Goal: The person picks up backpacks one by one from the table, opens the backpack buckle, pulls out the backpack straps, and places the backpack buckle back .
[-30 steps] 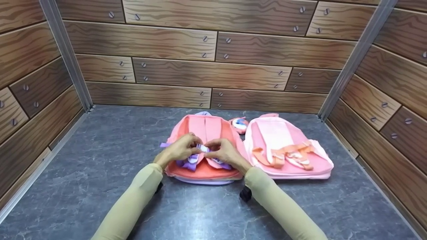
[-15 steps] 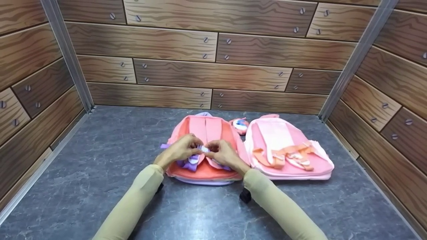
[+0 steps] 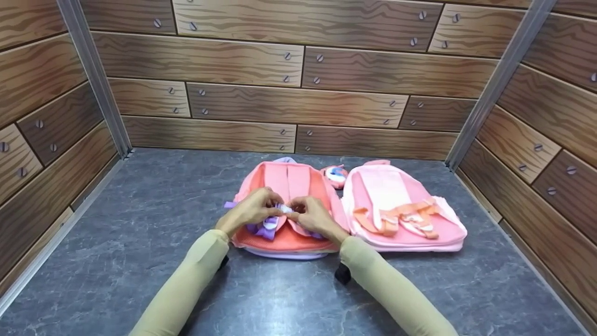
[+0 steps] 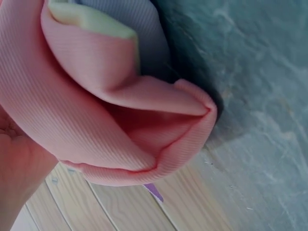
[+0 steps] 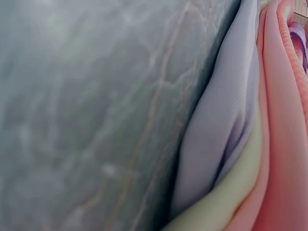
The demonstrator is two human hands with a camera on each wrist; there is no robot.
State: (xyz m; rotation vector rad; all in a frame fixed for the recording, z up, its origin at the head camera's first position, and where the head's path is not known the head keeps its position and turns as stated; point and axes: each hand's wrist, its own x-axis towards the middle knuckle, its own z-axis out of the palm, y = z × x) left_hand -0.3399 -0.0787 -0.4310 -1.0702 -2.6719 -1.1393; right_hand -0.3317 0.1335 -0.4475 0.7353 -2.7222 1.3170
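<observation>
A coral backpack [image 3: 275, 244] lies on its front with the shoulder straps [image 3: 298, 179] facing up. Over its middle, my left hand [image 3: 252, 207] pinches the left end of a small white buckle [image 3: 284, 208] between thumb and fingers. From the other side my right hand [image 3: 313, 215] pinches its right end; the fingers hide much of it. Purple webbing [image 3: 268, 232] with a pale adjuster hangs below the left hand. The left wrist view has the bag's gaping side pocket [image 4: 130, 130] and part of that hand. Only lavender, pale green and coral fabric [image 5: 284, 144] appears in the right wrist view.
Right beside it lies a pink backpack [image 3: 387, 238], straps up, with orange webbing [image 3: 389, 225] across its back. A round pouch-like item [image 3: 336, 176] sits between the two bags. Wood-patterned walls [image 3: 298, 102] enclose the dark marbled tabletop [image 3: 149, 205].
Both hands stay at the buckle with only slight finger movement. The right hand has shifted a little and covers more of the purple webbing beneath it. The bags stay in place.
</observation>
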